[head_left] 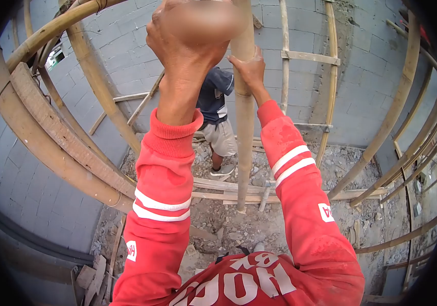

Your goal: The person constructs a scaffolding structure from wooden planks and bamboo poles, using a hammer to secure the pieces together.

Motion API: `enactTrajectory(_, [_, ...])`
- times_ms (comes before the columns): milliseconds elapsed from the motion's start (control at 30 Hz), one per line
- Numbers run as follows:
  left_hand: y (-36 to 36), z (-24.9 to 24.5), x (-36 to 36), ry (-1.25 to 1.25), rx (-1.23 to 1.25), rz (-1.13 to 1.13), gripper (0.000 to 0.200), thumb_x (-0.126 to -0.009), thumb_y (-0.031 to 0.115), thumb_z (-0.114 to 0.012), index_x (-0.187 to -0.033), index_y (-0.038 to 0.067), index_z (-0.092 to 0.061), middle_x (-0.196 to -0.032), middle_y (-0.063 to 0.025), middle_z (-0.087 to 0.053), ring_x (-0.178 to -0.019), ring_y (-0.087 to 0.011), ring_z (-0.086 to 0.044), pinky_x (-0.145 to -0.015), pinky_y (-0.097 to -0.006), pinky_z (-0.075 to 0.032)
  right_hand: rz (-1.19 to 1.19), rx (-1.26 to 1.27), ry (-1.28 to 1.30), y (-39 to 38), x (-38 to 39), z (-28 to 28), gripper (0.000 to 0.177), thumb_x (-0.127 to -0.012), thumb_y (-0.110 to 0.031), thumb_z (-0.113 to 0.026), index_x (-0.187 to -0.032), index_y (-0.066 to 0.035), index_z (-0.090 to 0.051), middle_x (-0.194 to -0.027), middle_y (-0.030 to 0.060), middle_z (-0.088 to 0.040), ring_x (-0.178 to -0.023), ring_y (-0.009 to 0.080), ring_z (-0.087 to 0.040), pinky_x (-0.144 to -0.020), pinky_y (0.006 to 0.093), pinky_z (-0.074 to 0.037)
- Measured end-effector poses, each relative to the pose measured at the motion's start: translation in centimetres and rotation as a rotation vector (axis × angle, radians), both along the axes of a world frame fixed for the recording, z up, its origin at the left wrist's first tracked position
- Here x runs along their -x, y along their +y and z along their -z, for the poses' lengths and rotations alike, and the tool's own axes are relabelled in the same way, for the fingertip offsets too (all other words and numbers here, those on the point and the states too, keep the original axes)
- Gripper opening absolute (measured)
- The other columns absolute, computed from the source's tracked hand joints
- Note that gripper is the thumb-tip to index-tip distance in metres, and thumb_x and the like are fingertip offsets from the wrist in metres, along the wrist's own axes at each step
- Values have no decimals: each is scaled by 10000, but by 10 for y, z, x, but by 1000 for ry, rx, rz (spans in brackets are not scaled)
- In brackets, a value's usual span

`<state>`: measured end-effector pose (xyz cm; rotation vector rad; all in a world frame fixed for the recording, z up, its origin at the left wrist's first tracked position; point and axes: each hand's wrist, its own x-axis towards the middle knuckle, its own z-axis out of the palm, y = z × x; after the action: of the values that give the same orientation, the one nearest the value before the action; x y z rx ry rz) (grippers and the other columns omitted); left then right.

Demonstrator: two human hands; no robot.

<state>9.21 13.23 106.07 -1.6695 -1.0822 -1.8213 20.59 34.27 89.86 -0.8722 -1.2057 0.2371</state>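
Observation:
An upright bamboo pole [244, 122] stands in front of me, its foot on the rubble floor. My right hand [251, 70] is wrapped round it, thumb across the near side and the other fingers largely hidden behind it. My left hand [190, 38] is raised higher, just left of the pole and close to the camera. Its fingers look curled, but a blurred patch covers part of the hand, and what it holds cannot be made out. Both arms wear red sleeves with white stripes.
Beyond the pole stands a person in a dark shirt [213, 94] and light shorts. Bamboo scaffolding [50, 137] curves past on the left, with more poles [394, 107] at right. A wooden ladder [310, 57] leans by the grey block wall [356, 86]. Planks [213, 186] lie on the rubble.

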Motion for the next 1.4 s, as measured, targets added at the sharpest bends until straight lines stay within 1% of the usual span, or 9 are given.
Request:
enactTrajectory(33, [5,3,3,9,-2,11,239,-813,279,-706,-810,41,-727,-702,-180,-694,-655,-372,-689,-599,-421,-517,14,2,-12,0,0,0,645,-672,-320,-910,-1141,-2,-602,-1029,186,-739,-951,284,-733,-836,397,-575])
enactTrajectory(100, [13,4,8,91,-29,-95,289,-870,339,-628,-932,92,-765,-847,-82,-767,-829,-250,-745,-793,-364,-546,57,2,-15,-1,0,-2,638,-667,-327,-907,-1124,-5,-601,-1015,194,-737,-938,304,-734,-831,406,-575])
enactTrajectory(133, [15,4,9,81,-34,-104,327,-846,392,-626,-936,112,-769,-860,-98,-765,-846,-312,-743,-811,-412,-546,37,20,-10,-3,0,-2,642,-664,-331,-905,-1124,-3,-600,-1016,196,-736,-939,310,-733,-833,408,-574])
enactTrajectory(400, [20,5,13,89,-40,-102,343,-855,398,-623,-958,105,-771,-884,-102,-768,-867,-302,-746,-811,-395,-543,170,-124,-57,19,3,7,654,-655,-341,-896,-1123,0,-591,-1010,198,-736,-936,320,-733,-838,417,-573])
enactTrajectory(567, [20,3,13,82,-13,-23,356,-867,373,-616,-967,65,-762,-892,-116,-764,-873,-270,-752,-808,-362,-544,49,61,-8,1,2,0,652,-653,-342,-893,-1121,-7,-587,-1013,209,-735,-946,338,-732,-835,424,-577])
enactTrajectory(800, [21,3,14,106,-45,-10,356,-878,358,-615,-959,39,-750,-886,-131,-759,-863,-262,-751,-810,-345,-543,54,2,-15,8,1,4,664,-650,-347,-893,-1127,-6,-582,-1023,210,-735,-963,347,-730,-846,426,-574])
enactTrajectory(1000, [19,2,15,98,-13,44,339,-891,330,-614,-951,21,-739,-877,-133,-755,-848,-258,-750,-796,-342,-543,333,-262,-101,12,5,7,675,-653,-345,-891,-1144,-4,-578,-1035,200,-736,-979,347,-726,-882,427,-561])
enactTrajectory(1067, [20,3,15,116,-31,47,325,-892,322,-620,-953,25,-738,-861,-132,-750,-832,-256,-749,-788,-340,-543,104,3,-28,4,3,2,682,-649,-345,-892,-1151,-3,-580,-1030,205,-735,-977,348,-726,-878,430,-561])
enactTrajectory(1400, [16,3,9,80,-72,-26,347,-879,358,-624,-969,49,-756,-872,-127,-760,-831,-254,-750,-798,-350,-552,186,-135,-87,16,4,9,692,-644,-332,-896,-1164,5,-587,-1023,216,-733,-975,343,-726,-853,423,-569])
